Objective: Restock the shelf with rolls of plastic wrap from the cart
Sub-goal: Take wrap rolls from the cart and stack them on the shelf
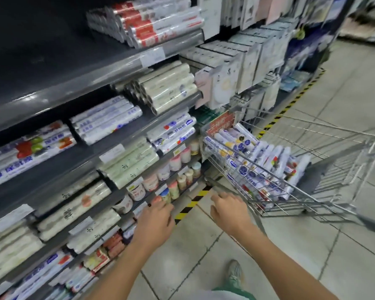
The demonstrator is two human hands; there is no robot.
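Observation:
A wire shopping cart [275, 180] stands on the right, with several white and blue rolls of plastic wrap [256, 156] stacked at its front end. To the left runs a grey shelf unit [78, 83] holding rows of wrap rolls [106, 122] on each level. My left hand [156, 219] hovers low in front of the shelves, fingers relaxed, holding nothing. My right hand [230, 211] is just short of the cart's near corner, fingers loosely bent, also holding nothing.
Small jars and cups [171, 167] fill the lower shelf levels. Hanging packets [243, 66] line the rack beyond the cart. Yellow and black tape [193, 202] marks the tiled floor along the shelf base. My shoe [234, 276] shows below.

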